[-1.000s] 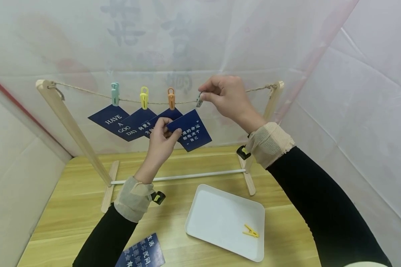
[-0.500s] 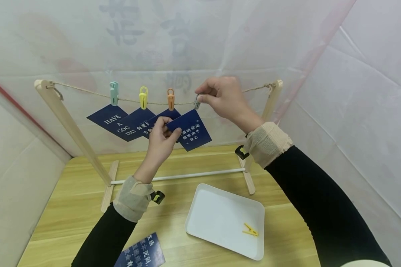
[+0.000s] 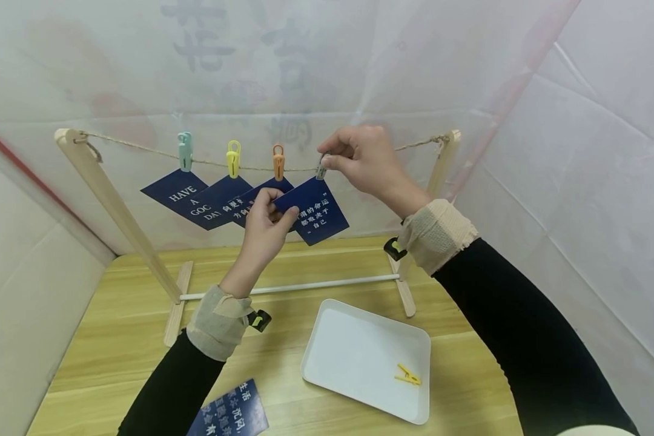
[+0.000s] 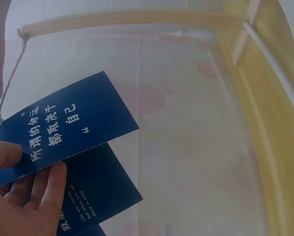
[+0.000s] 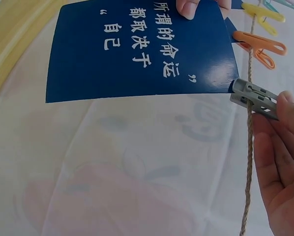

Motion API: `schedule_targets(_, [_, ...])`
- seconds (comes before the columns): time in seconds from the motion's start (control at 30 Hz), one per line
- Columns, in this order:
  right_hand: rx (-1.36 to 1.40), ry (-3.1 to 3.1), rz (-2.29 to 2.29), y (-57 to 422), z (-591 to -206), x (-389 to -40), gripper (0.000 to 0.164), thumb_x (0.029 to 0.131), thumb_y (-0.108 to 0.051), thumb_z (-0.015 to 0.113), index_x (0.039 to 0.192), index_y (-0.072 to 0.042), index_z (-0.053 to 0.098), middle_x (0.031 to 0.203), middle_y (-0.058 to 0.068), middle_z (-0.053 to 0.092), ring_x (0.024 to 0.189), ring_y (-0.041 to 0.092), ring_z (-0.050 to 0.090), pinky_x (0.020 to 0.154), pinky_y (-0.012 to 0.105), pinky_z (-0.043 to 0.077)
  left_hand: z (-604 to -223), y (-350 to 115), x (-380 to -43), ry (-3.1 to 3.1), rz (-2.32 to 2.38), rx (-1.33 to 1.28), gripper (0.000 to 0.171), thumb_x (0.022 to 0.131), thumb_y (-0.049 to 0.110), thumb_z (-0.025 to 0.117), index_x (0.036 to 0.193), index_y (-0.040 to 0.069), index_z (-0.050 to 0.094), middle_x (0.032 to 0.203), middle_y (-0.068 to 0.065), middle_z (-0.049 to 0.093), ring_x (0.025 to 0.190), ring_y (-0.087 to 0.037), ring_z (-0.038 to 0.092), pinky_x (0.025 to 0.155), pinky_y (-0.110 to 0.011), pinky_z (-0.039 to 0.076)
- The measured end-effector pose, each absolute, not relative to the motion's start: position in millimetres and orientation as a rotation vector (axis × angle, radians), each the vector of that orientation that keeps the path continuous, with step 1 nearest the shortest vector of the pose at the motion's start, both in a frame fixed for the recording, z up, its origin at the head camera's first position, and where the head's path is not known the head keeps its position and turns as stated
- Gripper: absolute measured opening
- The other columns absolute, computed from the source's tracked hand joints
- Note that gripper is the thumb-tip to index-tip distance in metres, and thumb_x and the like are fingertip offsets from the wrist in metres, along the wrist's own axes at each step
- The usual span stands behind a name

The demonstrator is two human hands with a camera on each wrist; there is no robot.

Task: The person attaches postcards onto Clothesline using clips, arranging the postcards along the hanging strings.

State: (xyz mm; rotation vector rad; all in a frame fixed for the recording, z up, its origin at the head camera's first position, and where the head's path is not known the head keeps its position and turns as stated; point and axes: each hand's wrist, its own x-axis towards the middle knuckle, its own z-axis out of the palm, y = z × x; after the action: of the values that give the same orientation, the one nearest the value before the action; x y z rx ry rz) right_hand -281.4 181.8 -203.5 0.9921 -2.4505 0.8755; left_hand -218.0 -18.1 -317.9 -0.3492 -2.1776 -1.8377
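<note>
My left hand (image 3: 264,227) pinches a dark blue card (image 3: 320,213) with white Chinese characters by its left corner. With thumb and fingers, my right hand (image 3: 366,160) holds a grey clothespin (image 5: 252,96) on the twine (image 5: 249,147). In the right wrist view, the card's top corner meets the mouth of that clothespin; whether it is clamped I cannot tell. To the left, a teal clothespin (image 3: 185,151), a yellow clothespin (image 3: 233,159) and an orange clothespin (image 3: 278,162) hold further blue cards on the line. These cards overlap, partly hidden behind my left hand.
Wooden posts (image 3: 122,212) carry the twine, joined low down by a white rod (image 3: 327,283). On the wooden table (image 3: 283,357) lies a white tray (image 3: 354,357) with a yellow clothespin (image 3: 409,375) in it. Another blue card (image 3: 231,412) lies near the front edge, partly under my left arm.
The held card has shifted slightly right and up, so its top corner now meets the grey clothespin. My right hand has moved a little left along the twine.
</note>
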Motion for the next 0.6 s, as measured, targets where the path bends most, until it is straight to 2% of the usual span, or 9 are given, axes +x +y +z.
schedule_targets(0.23, [1.0, -2.457, 0.887, 182, -204, -281, 0.014, 0.089, -0.014, 0.076, 0.103, -0.01, 0.076, 0.09, 0.001, 0.076, 0.073, 0.006, 0.069, 0.068, 0.023, 0.057, -335, -20, -232, -2.154, -1.839, -0.364, 0.029, 0.1, 0.015, 0.061, 0.119, 0.002, 0.044, 0.105, -0.017, 0.065, 0.086, -0.022, 0.06, 0.064, -0.026, 0.046])
schedule_targets(0.6, [0.986, -2.495, 0.889, 183, -205, -280, 0.024, 0.09, -0.015, 0.076, 0.113, -0.01, 0.075, 0.102, 0.005, 0.076, 0.083, 0.012, 0.074, 0.076, 0.027, 0.059, -313, -14, -213, -2.181, -1.828, -0.344, 0.028, 0.099, 0.005, 0.059, 0.12, -0.005, 0.044, 0.106, -0.024, 0.066, 0.089, -0.03, 0.062, 0.067, -0.023, 0.047])
